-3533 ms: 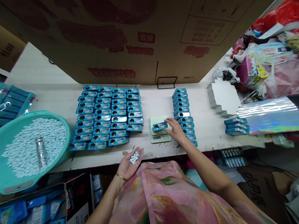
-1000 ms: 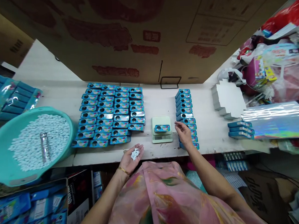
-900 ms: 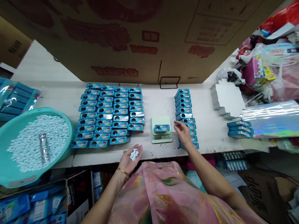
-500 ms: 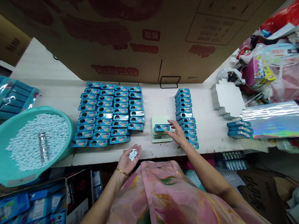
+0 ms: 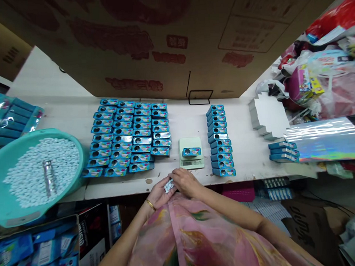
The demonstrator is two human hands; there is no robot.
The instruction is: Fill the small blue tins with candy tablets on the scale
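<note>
Small pale-blue candies (image 5: pixel 168 186) lie in the cupped palm of my left hand (image 5: pixel 159 195), just off the table's front edge. My right hand (image 5: pixel 186 181) is beside it, fingers bent and drawn together at the candies; what its fingertips hold, if anything, is hidden. Just beyond the hands, a small blue tin (image 5: pixel 191 152) with a dark round opening at one end rests on a pale green digital scale (image 5: pixel 191 164). Neither hand touches the tin or the scale.
Rows of blue tins (image 5: pixel 121 140) stand left of the scale, and a single column of tins (image 5: pixel 221 149) stands right. At far left is a turquoise basin (image 5: pixel 82 154) of candies with a metal scoop (image 5: pixel 49 177). A large cardboard box (image 5: pixel 172 38) stands behind.
My right hand has left the tin on the scale and come down to the candies in my left palm. My left hand has shifted right. The tin stays on the scale.
</note>
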